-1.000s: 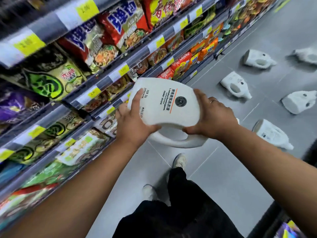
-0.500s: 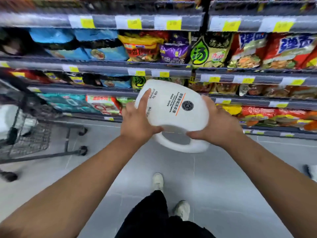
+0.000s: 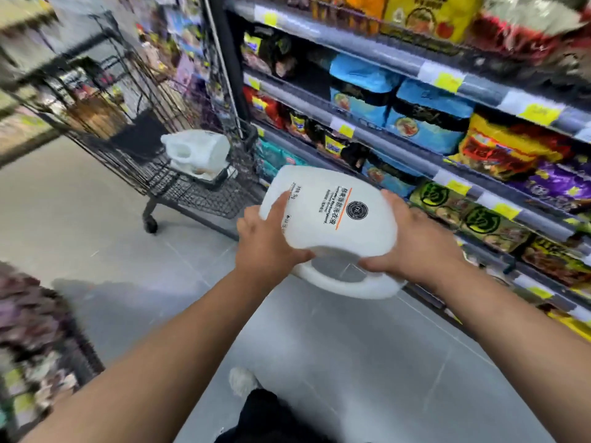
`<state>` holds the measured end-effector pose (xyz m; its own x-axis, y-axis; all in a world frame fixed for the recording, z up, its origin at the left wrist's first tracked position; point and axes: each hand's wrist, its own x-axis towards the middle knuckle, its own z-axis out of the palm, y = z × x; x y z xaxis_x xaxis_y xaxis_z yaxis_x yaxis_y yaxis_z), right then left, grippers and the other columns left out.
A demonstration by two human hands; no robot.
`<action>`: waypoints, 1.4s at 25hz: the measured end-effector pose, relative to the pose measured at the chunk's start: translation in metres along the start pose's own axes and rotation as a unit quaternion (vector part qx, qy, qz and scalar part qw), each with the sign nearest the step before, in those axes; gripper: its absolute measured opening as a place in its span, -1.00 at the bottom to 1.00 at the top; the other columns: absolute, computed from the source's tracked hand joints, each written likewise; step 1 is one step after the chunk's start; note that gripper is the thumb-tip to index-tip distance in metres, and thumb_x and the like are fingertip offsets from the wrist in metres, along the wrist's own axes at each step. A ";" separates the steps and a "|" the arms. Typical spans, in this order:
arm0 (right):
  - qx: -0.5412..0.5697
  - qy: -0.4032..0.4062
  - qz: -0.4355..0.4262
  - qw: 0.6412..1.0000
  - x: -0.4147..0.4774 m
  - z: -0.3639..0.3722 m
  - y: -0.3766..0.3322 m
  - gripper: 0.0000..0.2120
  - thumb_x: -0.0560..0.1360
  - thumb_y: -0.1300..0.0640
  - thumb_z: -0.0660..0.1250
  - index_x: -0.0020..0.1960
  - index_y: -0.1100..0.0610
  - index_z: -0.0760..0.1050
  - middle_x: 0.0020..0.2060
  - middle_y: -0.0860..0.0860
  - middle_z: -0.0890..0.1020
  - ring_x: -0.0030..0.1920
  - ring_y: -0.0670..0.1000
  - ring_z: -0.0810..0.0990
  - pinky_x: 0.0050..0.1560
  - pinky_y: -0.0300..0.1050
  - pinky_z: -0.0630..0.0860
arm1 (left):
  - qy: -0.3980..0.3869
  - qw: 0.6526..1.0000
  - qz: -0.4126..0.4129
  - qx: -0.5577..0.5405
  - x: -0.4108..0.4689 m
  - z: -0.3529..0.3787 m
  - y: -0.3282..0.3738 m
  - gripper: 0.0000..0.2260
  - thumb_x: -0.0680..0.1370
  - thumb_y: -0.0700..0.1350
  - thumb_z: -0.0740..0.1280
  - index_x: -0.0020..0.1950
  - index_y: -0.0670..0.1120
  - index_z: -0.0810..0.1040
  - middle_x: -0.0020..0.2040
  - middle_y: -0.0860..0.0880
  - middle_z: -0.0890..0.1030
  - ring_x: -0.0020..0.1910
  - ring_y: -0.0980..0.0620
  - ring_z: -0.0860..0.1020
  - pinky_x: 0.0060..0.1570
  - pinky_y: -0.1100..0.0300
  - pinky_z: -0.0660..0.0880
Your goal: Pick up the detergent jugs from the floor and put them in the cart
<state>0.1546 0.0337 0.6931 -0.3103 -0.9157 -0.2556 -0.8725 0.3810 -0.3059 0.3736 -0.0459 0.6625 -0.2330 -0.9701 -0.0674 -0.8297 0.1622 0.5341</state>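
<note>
I hold a white detergent jug (image 3: 332,212) on its side in front of my chest, label up, handle loop toward me. My left hand (image 3: 265,247) clamps its left side with the thumb laid over the top. My right hand (image 3: 415,244) grips the right side and the handle's edge. Ahead and to the left stands a black wire shopping cart (image 3: 134,129). Another white detergent jug (image 3: 196,153) lies inside its basket. The held jug is to the right of the cart and nearer to me, apart from it.
Store shelves (image 3: 447,148) packed with snack and noodle bags run along the right, close to my right arm. A blurred display (image 3: 28,324) fills the lower left. Grey tile floor (image 3: 96,225) lies between me and the cart. My shoe (image 3: 243,380) shows below.
My view has swung left, away from the jugs lying on the floor; the cart now sits ahead at upper left. Both hands keep the same hold on the jug.
</note>
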 end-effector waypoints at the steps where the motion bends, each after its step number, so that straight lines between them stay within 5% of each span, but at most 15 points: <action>1: 0.000 -0.006 -0.013 1.000 0.012 0.005 -0.026 0.18 0.02 -0.42 0.42 0.46 -0.29 -0.16 0.26 0.12 0.51 0.21 0.20 0.53 0.11 0.07 0.51 | 0.005 1.000 -0.008 0.002 0.010 -0.014 -0.021 0.01 0.24 0.21 0.59 0.55 0.26 0.07 0.34 -0.15 0.25 0.34 -0.18 0.26 0.35 0.03 0.26; 15: -0.003 -0.077 -0.131 0.988 0.224 0.058 -0.346 0.17 -0.03 -0.48 0.35 0.45 -0.27 -0.12 0.25 0.11 0.49 0.21 0.21 0.52 0.13 0.10 0.51 | 0.058 0.993 -0.105 0.014 0.197 -0.188 -0.269 -0.01 0.24 0.27 0.55 0.55 0.24 0.09 0.34 -0.14 0.25 0.36 -0.18 0.21 0.36 0.01 0.26; 19: -0.012 -0.089 -0.135 0.987 0.304 0.070 -0.388 0.12 0.09 -0.42 0.45 0.46 -0.27 -0.11 0.24 0.10 0.50 0.21 0.21 0.52 0.13 0.09 0.50 | 0.053 0.991 -0.123 0.017 0.274 -0.202 -0.305 0.00 0.25 0.25 0.57 0.55 0.23 0.09 0.33 -0.13 0.25 0.37 -0.16 0.19 0.35 0.04 0.26; 27: -0.009 -0.138 -0.108 0.985 0.461 0.080 -0.451 0.19 0.03 -0.49 0.38 0.48 -0.26 -0.15 0.28 0.11 0.48 0.25 0.20 0.50 0.18 0.11 0.48 | 0.015 0.987 -0.155 0.028 0.433 -0.216 -0.352 0.01 0.24 0.27 0.56 0.55 0.24 0.09 0.34 -0.15 0.26 0.39 -0.17 0.18 0.35 0.00 0.27; 35: -0.026 -0.173 -0.012 0.984 0.586 0.133 -0.504 0.24 0.06 -0.53 0.39 0.49 -0.21 -0.25 0.32 0.09 0.44 0.20 0.18 0.52 0.11 0.08 0.52 | -0.098 0.985 -0.132 0.059 0.592 -0.200 -0.434 0.02 0.24 0.23 0.58 0.56 0.24 0.07 0.31 -0.15 0.28 0.35 -0.19 0.27 0.36 -0.03 0.28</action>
<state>0.4630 -0.6777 0.5752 -0.1498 -0.8219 -0.5495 -0.8992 0.3444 -0.2700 0.6969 -0.7269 0.5596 -0.0863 -0.9295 -0.3587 -0.9250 -0.0590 0.3754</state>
